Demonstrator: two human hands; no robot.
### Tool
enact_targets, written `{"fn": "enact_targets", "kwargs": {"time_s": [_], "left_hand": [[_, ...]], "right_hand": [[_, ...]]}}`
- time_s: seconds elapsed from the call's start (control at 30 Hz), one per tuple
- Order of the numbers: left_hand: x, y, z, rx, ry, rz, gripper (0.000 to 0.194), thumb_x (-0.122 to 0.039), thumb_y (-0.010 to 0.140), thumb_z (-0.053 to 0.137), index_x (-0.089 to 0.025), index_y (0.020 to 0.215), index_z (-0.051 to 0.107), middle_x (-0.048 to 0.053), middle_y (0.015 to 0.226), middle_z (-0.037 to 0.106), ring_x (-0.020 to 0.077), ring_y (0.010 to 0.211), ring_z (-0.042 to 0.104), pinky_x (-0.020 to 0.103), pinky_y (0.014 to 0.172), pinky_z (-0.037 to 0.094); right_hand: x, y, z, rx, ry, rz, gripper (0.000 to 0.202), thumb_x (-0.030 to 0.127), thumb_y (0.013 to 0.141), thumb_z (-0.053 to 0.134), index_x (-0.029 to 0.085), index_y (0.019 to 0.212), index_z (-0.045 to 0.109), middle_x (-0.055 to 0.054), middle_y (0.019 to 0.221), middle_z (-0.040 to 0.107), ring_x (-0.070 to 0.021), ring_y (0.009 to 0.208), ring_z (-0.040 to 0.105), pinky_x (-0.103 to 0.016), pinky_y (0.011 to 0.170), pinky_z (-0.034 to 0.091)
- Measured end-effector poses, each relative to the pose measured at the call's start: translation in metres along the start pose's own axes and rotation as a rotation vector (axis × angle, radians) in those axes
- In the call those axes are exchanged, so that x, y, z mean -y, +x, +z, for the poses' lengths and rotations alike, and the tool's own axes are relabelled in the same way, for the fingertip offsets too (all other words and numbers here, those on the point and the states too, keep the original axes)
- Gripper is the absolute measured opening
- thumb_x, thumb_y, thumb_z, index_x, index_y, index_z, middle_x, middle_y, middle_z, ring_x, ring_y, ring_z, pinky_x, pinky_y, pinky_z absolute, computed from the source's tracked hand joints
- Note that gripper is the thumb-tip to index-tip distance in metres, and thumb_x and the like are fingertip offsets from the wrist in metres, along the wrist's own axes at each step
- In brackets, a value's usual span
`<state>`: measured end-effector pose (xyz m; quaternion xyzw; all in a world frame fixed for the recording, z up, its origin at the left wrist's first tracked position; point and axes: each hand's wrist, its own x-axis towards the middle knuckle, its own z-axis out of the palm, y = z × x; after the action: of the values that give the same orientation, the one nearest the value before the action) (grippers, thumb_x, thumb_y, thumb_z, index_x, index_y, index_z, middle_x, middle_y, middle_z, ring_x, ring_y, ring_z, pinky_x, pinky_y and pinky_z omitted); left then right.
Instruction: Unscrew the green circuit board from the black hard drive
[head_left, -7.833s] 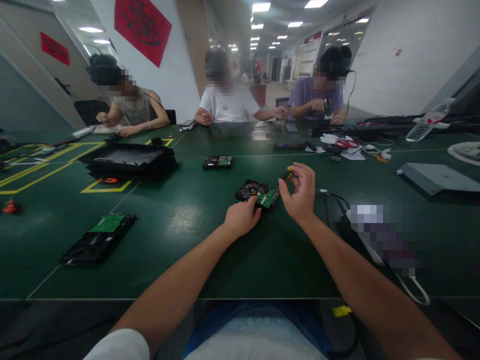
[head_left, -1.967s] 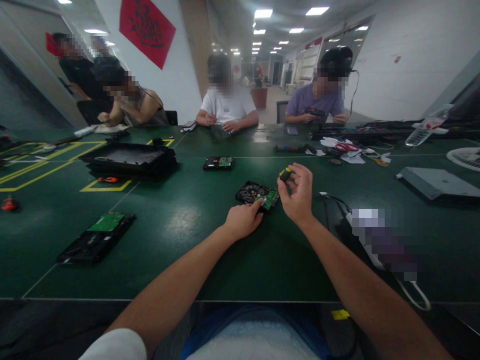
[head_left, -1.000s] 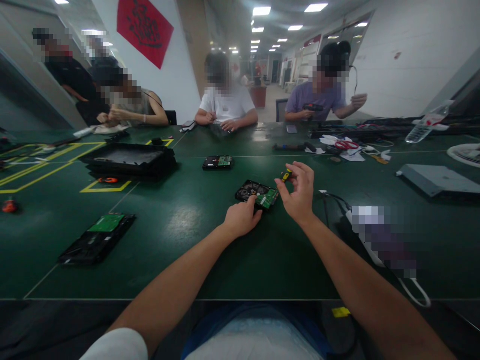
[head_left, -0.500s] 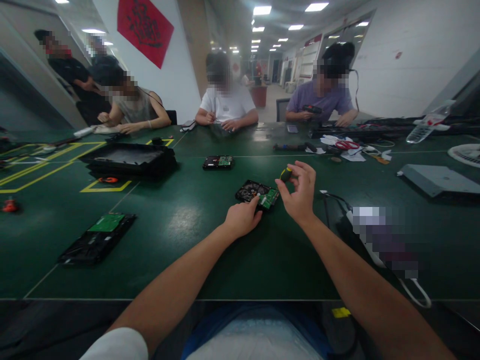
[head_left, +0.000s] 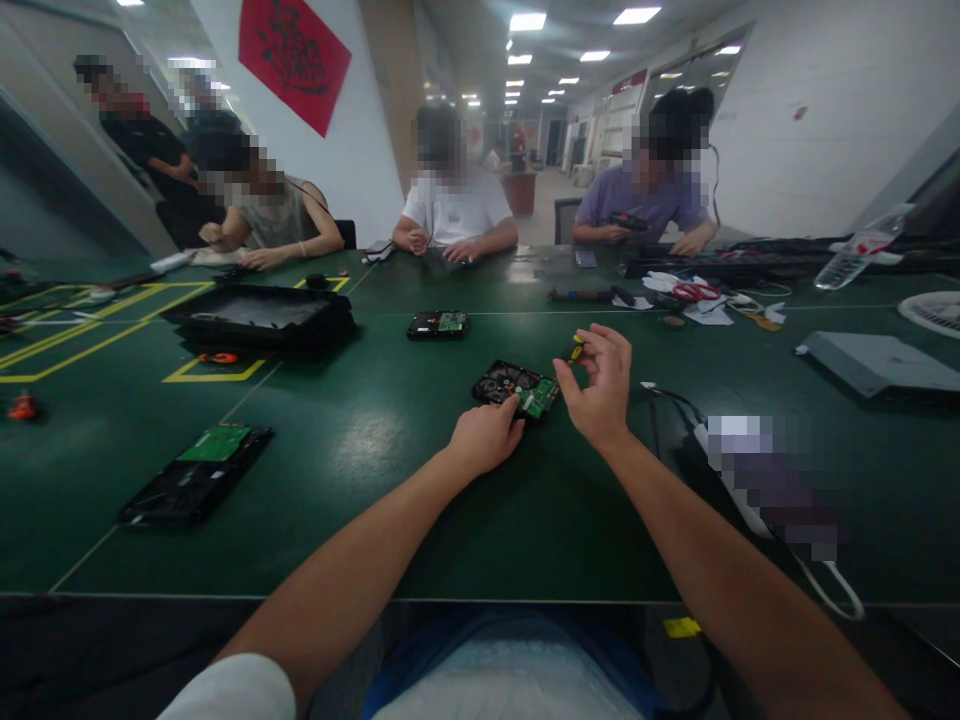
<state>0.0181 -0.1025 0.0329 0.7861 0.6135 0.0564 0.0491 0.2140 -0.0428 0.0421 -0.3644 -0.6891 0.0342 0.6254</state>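
In front of me on the green table lies a hard drive, its green circuit board facing up. My left hand grips the drive's near edge, with a finger resting across the board and the thumb by the side. Above the drive's right end, my right hand pinches a small screwdriver with a yellow and black handle. The screwdriver's shaft and tip cannot be made out, so whether it touches the drive is unclear.
Another hard drive lies farther back, and a larger black device with a green board is at left. Black trays stand behind it. A blurred-out item and a grey metal box sit right. Co-workers sit opposite.
The screwdriver handle has turned a little between my right fingers, showing more yellow. My left hand and the hard drive stay in place.
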Motion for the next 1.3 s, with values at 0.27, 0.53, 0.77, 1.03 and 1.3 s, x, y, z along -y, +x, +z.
{"fn": "enact_targets", "kwargs": {"time_s": [0.27, 0.53, 0.77, 1.03, 1.3], "left_hand": [[-0.002, -0.002, -0.0042, -0.025, -0.002, -0.048, 0.048, -0.044, 0.107, 0.041, -0.026, 0.149, 0.053, 0.011, 0.117, 0.077, 0.0302, 0.105, 0.075, 0.043, 0.091, 0.058], [-0.0007, -0.0012, -0.0012, -0.047, -0.021, -0.1, 0.046, -0.045, 0.106, 0.042, -0.027, 0.145, 0.057, 0.01, 0.112, 0.078, 0.0294, 0.102, 0.076, 0.041, 0.089, 0.058], [-0.0001, 0.0001, 0.0035, -0.057, -0.047, -0.11, 0.047, -0.046, 0.106, 0.043, -0.024, 0.146, 0.055, 0.011, 0.111, 0.078, 0.0296, 0.102, 0.076, 0.041, 0.088, 0.058], [0.0015, 0.0016, 0.0041, -0.015, -0.05, -0.111, 0.051, -0.046, 0.105, 0.046, -0.021, 0.15, 0.049, 0.012, 0.111, 0.078, 0.0304, 0.102, 0.075, 0.041, 0.087, 0.057], [0.0003, 0.0016, 0.0025, -0.008, -0.011, -0.099, 0.053, -0.047, 0.105, 0.045, -0.022, 0.152, 0.047, 0.013, 0.112, 0.077, 0.0318, 0.101, 0.076, 0.042, 0.087, 0.057]], "right_hand": [[0.0001, -0.0008, -0.0002, 0.02, 0.013, -0.012, 0.045, 0.03, 0.095, 0.065, 0.031, 0.14, 0.057, -0.012, 0.148, 0.045, -0.0305, 0.128, 0.06, -0.052, 0.096, 0.066], [-0.0002, -0.0011, 0.002, 0.007, 0.071, 0.004, 0.047, 0.028, 0.092, 0.072, 0.03, 0.137, 0.056, -0.013, 0.148, 0.044, -0.0268, 0.119, 0.065, -0.047, 0.094, 0.067], [-0.0016, -0.0017, 0.0008, 0.046, 0.048, 0.001, 0.044, 0.03, 0.096, 0.064, 0.031, 0.139, 0.053, -0.013, 0.153, 0.043, -0.0278, 0.125, 0.062, -0.051, 0.097, 0.066], [-0.0026, -0.0001, 0.0013, 0.033, 0.057, -0.005, 0.048, 0.031, 0.092, 0.072, 0.032, 0.137, 0.054, -0.012, 0.151, 0.044, -0.0296, 0.125, 0.062, -0.05, 0.095, 0.065], [-0.0008, -0.0001, 0.0013, 0.034, 0.014, -0.03, 0.045, 0.029, 0.095, 0.066, 0.031, 0.139, 0.056, -0.012, 0.15, 0.046, -0.0309, 0.128, 0.06, -0.051, 0.096, 0.065]]}}
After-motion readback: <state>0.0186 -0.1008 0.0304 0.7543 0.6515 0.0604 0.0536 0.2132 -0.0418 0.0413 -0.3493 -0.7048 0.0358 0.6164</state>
